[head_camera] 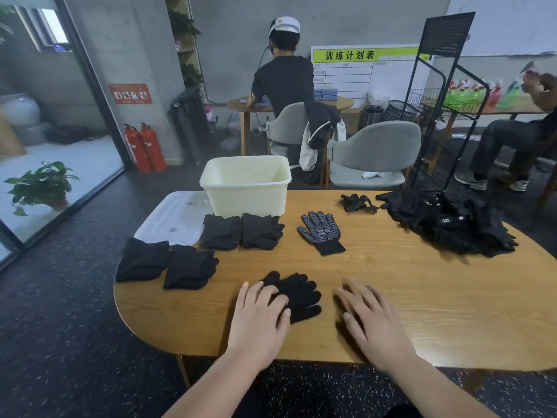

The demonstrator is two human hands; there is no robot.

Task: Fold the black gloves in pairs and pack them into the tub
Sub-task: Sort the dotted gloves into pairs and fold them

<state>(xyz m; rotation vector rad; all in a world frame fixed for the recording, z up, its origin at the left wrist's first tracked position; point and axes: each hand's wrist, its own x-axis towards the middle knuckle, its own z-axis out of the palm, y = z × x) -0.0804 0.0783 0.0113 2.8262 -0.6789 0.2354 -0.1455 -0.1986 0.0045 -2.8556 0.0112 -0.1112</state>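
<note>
Leftmost, two near folded pairs (141, 260) lie at ten o'clock from the left hand (259, 315), with a clear lid (177, 217) beyond them. Two far folded pairs (221, 232) sit just before the cream tub (245, 185) at twelve. That hand lies flat, fingers straight, pressing a black glove bundle (301, 294) at its one o'clock. A dotted glove (321, 232) (logo showing) lies at eleven o'clock from the right hand (373, 321), which rests flat and empty on the wooden table (422, 297). The unfolded glove pile (449, 221) sits at one o'clock.
</note>
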